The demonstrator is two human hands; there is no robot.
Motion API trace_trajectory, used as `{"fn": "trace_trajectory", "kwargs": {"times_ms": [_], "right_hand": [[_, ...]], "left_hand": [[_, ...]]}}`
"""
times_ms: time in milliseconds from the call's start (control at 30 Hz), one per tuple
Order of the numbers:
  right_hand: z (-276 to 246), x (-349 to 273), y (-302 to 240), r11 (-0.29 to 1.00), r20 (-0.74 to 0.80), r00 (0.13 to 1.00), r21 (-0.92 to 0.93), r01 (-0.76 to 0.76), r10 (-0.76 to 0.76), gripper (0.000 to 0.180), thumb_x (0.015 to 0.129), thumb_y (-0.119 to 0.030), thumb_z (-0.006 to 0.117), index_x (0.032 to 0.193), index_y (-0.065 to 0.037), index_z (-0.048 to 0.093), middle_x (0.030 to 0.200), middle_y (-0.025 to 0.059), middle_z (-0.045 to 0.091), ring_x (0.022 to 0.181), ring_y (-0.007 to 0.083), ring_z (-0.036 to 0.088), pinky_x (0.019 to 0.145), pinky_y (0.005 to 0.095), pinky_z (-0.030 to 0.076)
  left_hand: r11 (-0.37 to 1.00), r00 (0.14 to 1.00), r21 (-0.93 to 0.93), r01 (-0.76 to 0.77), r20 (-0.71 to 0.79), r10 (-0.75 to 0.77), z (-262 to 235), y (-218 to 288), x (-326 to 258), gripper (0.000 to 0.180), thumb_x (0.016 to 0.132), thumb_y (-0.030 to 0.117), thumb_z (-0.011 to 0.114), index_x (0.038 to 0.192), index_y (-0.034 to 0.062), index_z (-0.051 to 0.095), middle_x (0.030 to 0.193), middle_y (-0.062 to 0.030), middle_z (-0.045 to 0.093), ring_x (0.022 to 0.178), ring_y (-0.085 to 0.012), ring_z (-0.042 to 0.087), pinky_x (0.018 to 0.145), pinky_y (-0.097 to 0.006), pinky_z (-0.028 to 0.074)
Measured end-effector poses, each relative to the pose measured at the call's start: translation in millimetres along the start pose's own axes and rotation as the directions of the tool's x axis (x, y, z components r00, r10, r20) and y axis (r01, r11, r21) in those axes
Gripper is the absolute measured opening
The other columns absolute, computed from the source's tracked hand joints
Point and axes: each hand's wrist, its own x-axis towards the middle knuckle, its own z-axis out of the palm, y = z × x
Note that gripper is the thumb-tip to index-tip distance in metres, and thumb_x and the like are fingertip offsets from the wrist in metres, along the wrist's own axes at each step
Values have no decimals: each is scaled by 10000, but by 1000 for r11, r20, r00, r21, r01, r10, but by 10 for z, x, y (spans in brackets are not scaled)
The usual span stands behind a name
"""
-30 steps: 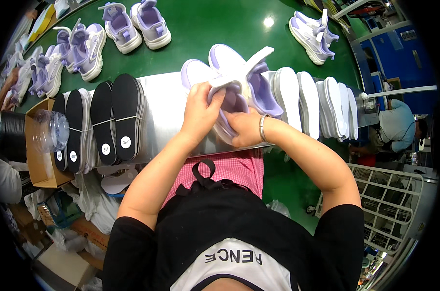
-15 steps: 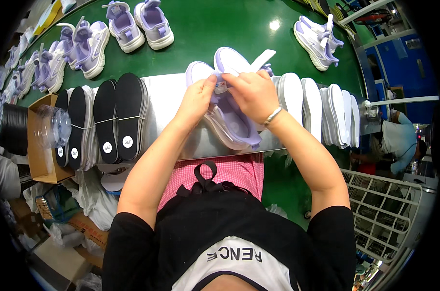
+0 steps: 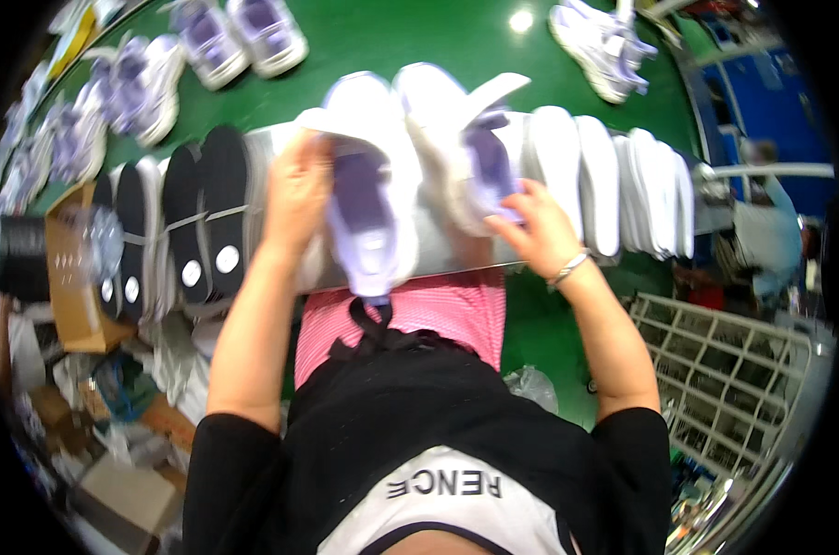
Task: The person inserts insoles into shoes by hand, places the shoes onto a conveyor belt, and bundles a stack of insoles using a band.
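Observation:
Two white and lilac sneakers point away from me, side by side over the narrow metal ledge. My left hand (image 3: 299,194) grips the left sneaker (image 3: 403,217) at its outer side by the strap, and the shoe's lilac inside faces up. The right sneaker (image 3: 435,139) has its white strap sticking up and outward. At its heel, my right hand (image 3: 541,227) has thumb and fingers closed on the collar's edge. Both hands are slightly blurred.
Bundled black insoles (image 3: 225,180) stand left of the sneakers, white insoles (image 3: 556,162) to the right. More sneakers (image 3: 271,37) line the green table (image 3: 419,32). A cardboard box (image 3: 72,277) sits far left; a white wire rack (image 3: 725,370) stands right, with another person (image 3: 766,240) beyond.
My hands have parted from the tongue of one sneaker. The left sneaker has swung in beside the other with my left hand; my right hand has moved right and back to the heel.

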Motion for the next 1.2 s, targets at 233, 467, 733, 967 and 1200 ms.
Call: {"fn": "trace_trajectory", "kwargs": {"times_ms": [233,467,733,967,1200], "right_hand": [[-342,128,677,975,-343,925,201,-100,165,362,745,-232,596,1008,5,518,954,173,571,885,301,553,749,347,436],[-351,47,1462,749,-346,752,-174,-639,561,475,642,-411,661,903,-41,518,947,153,566,879,320,536,721,382,425],[-1007,-203,409,530,-17,873,800,-281,488,279,739,-294,600,722,-19,551,635,53,532,557,119,526,491,248,414],[-639,124,-290,899,469,855,242,-365,221,243,730,-226,529,678,5,583,563,87,541,536,180,551,522,308,451],[-184,435,-437,831,187,979,-529,173,-86,212,712,-221,489,746,-47,606,803,149,570,721,306,572,624,393,452]], "left_hand": [[750,862,610,-256,-207,462,-94,506,91,262,821,148,524,1033,-3,492,1008,-120,518,894,-233,499,780,-299,389],[744,888,493,-451,163,430,891,424,186,574,692,151,633,1171,-18,366,991,-193,519,924,-330,497,808,-378,393],[914,980,406,-14,189,-69,906,250,454,263,770,225,512,787,-33,465,709,-224,554,687,-384,542,643,-443,417],[892,982,450,-49,185,-39,955,320,326,227,776,190,512,817,-25,451,713,-221,555,688,-384,543,632,-444,421],[916,995,398,51,63,-83,1014,300,181,192,792,151,499,861,-13,428,723,-214,562,693,-381,550,630,-444,427]]}}
